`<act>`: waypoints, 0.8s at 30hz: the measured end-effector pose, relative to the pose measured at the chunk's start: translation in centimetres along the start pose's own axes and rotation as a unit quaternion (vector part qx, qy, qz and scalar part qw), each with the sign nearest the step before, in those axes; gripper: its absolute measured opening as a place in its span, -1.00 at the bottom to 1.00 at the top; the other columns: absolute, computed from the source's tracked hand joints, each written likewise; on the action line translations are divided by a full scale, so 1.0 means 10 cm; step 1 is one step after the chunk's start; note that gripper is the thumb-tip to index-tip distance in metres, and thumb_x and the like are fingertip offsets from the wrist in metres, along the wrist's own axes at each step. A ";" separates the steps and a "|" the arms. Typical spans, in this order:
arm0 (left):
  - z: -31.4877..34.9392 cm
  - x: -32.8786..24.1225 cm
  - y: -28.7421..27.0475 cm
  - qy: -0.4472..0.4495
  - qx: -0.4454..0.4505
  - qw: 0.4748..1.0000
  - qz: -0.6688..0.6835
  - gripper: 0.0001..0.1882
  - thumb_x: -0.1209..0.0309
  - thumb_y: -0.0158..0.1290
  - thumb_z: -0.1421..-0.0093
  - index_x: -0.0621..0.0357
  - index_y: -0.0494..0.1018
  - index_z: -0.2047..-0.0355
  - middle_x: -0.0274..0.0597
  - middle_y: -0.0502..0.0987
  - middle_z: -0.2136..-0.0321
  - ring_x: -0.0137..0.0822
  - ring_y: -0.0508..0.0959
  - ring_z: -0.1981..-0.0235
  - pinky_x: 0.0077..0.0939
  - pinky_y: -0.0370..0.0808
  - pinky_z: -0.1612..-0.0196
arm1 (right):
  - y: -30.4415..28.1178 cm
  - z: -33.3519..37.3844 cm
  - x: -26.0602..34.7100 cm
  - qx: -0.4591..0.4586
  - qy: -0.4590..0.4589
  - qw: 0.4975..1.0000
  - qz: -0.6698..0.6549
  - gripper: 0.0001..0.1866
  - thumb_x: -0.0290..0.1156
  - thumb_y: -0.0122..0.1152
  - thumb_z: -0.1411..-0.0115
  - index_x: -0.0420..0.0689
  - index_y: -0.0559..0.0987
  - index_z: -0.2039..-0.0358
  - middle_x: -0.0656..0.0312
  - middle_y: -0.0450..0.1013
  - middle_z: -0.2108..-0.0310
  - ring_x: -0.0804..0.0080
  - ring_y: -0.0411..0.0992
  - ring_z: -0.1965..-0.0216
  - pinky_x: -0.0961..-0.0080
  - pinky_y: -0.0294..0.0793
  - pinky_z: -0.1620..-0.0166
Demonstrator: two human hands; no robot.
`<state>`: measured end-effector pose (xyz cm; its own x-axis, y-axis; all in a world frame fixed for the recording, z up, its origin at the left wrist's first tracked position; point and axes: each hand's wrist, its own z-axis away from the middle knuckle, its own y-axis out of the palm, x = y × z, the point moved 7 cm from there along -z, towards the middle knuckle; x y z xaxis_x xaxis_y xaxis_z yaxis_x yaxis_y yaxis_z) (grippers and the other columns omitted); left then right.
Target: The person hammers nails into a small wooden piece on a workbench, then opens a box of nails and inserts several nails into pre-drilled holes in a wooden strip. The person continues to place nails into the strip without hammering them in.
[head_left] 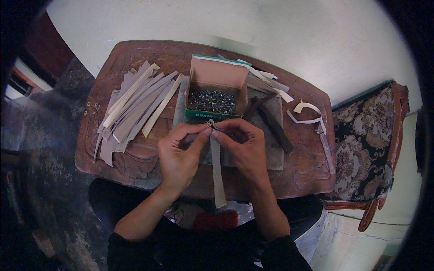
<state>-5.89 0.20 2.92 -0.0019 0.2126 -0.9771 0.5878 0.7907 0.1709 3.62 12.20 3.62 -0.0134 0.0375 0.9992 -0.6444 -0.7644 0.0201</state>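
Between my two hands hangs a long pale strip (217,174), maybe leather or card, its upper end bunched at my fingertips. My left hand (181,147) pinches that end from the left, thumb against the fingers. From the other side my right hand (242,143) pinches the same end. Whatever small piece may sit between the fingertips is too small to make out. Just beyond my fingers stands an open green-edged cardboard box (219,77) holding a heap of small metal nails (212,102). Box and hands are over a flat grey board (266,156).
The carved wooden table (144,52) bears a pile of grey and cream strips (135,108) at left. More strips (266,81) lie behind the box. Right of it rest dark elongated pieces (275,128) and a curled strip (312,113). A floral upholstered chair (361,144) stands at right.
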 end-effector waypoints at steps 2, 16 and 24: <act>0.00 -0.02 -0.01 0.005 -0.001 0.999 -0.036 -0.87 0.59 0.18 -0.17 0.32 0.59 0.25 -0.20 0.59 0.34 -0.50 0.55 0.29 -0.63 0.47 0.21 | 0.00 0.00 -0.01 0.000 -0.003 1.000 0.000 -0.81 -0.53 0.35 -0.11 -0.27 0.61 0.25 0.25 0.59 0.32 0.59 0.52 0.26 0.60 0.50 0.14; 0.03 0.05 0.01 -0.014 -0.027 0.999 -0.025 -0.89 0.55 0.17 -0.20 0.30 0.58 0.26 -0.25 0.59 0.33 -0.54 0.53 0.30 -0.63 0.47 0.25 | 0.01 0.01 -0.10 -0.016 -0.003 1.000 -0.020 -0.85 -0.52 0.33 -0.14 -0.25 0.62 0.27 0.28 0.58 0.35 0.62 0.49 0.29 0.63 0.48 0.17; -0.03 0.05 0.03 -0.092 -0.009 0.995 0.038 -0.88 0.55 0.15 -0.22 0.30 0.54 0.23 -0.25 0.60 0.35 -0.54 0.55 0.32 -0.61 0.50 0.25 | -0.02 0.01 -0.04 -0.010 0.021 0.999 -0.022 -0.83 -0.49 0.34 -0.12 -0.22 0.60 0.26 0.28 0.57 0.34 0.59 0.50 0.28 0.59 0.48 0.17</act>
<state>-5.93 0.69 2.48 0.1902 0.1644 -0.9679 0.5669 0.7866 0.2450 3.89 12.27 3.26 -0.0171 0.0987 0.9950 -0.6606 -0.7481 0.0629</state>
